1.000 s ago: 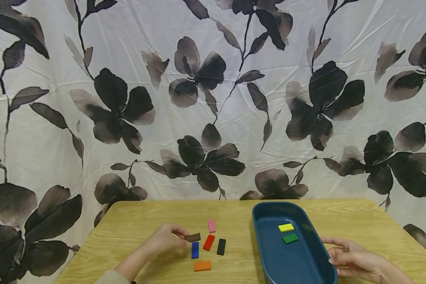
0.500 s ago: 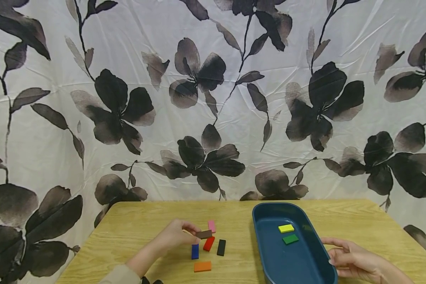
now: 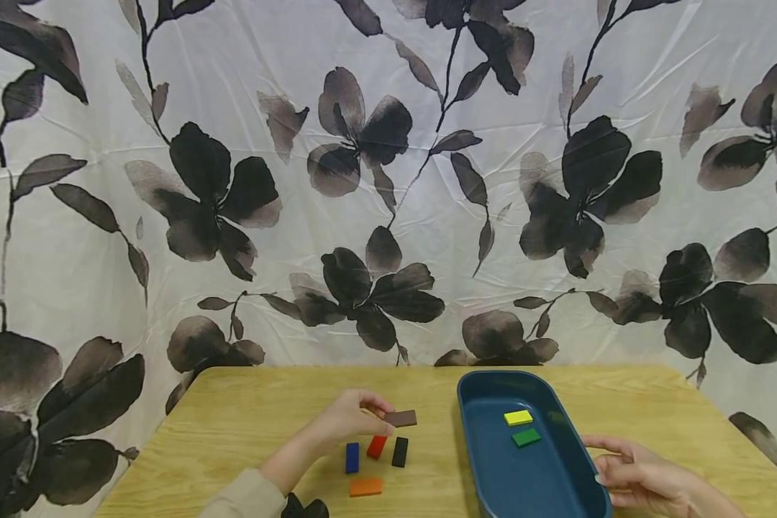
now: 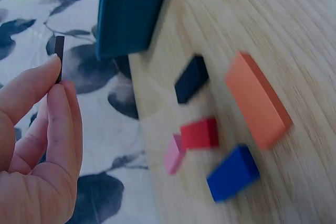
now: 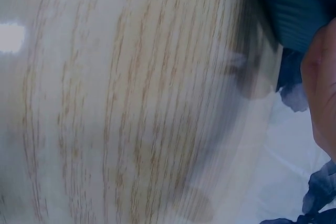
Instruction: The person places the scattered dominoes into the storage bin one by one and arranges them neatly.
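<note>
My left hand [image 3: 356, 417] pinches a flat dark brown block [image 3: 401, 418] by one end between thumb and fingers. In the left wrist view the brown block [image 4: 60, 59] shows edge-on, raised above the table. Below it lie a red block [image 3: 376, 447], a black block [image 3: 399, 452], a blue block [image 3: 352, 458] and an orange block [image 3: 365, 487]. A pink block [image 4: 174, 154] shows in the left wrist view; the left hand hides it from the head view. My right hand [image 3: 647, 475] holds the right side of a dark blue tub [image 3: 466, 432], thumb at the rim.
Inside the tub lie a yellow block [image 3: 518, 417] and a green block [image 3: 526, 437]. The wooden table [image 3: 265, 388] ends against a white curtain [image 3: 460, 288] with dark flowers. A black object [image 3: 304, 507] shows beneath the left sleeve.
The left hand has carried the brown block right and upward in the head view, from above the blue block past the red one. The right hand and tub stay together in place.
</note>
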Tool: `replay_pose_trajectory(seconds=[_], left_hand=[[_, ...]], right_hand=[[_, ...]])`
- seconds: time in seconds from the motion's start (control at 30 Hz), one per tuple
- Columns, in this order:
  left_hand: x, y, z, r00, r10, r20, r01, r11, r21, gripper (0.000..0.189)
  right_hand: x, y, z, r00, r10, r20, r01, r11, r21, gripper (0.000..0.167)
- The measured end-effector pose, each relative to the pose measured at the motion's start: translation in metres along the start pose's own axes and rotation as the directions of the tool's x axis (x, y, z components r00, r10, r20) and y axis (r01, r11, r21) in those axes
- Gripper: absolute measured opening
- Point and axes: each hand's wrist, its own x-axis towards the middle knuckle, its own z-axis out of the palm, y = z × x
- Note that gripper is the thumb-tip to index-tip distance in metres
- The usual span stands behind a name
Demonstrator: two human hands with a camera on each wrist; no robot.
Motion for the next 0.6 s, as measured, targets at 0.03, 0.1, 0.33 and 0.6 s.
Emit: replay_pose_trajectory(seconds=[0.03, 0.1, 0.33, 0.6], left_hand=[[0.001, 0.001, 0.003, 1.0, 0.005, 0.005, -0.005, 1.0, -0.004, 0.026], [0.004, 0.004, 0.009, 1.0, 0.008, 0.025, -0.007, 1.0, -0.026, 0.026], [0.013, 0.017, 0.023, 0.997, 0.028, 0.071, -0.024, 0.998, -0.054, 0.024], [0.025, 0.031, 0.031, 0.999, 0.012, 0.037, -0.011, 1.0, -0.023, 0.024]], right_hand=[[0.0, 0.001, 0.0, 1.0, 0.004, -0.005, -0.004, 1.0, 0.004, 0.046], [-0.002, 0.002, 0.0, 1.0, 0.002, -0.024, -0.002, 1.0, -0.006, 0.045], [-0.003, 0.001, 0.0, 0.997, -0.002, -0.081, -0.003, 0.998, -0.058, 0.043], [-0.003, 0.0, -0.001, 0.994, -0.006, -0.108, -0.003, 0.996, -0.085, 0.043]])
